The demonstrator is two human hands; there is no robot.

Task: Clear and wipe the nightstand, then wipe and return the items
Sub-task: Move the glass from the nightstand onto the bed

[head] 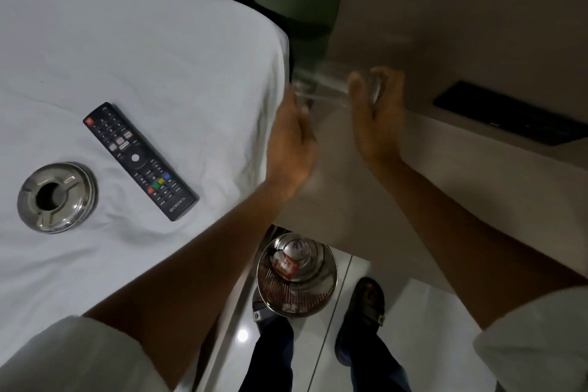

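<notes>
Hands: two, left hand (291,143) and right hand (377,111), over the nightstand (445,188).
Glasses: blurred, perhaps one in each curled hand; count uncertain.
On bed (143,57): one remote (140,161), one ashtray (57,197).

sleeves (79,356): white (rolled up) | trousers (273,356): dark | sandals (366,302): black

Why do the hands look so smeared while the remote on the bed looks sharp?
In the head view, motion blur smears the left hand, the right hand and something clear and glassy between them; the still remote and ashtray stay crisp. The room is dim, a ceiling light glares off the floor tile, and the wide lens bends the edges.
</notes>
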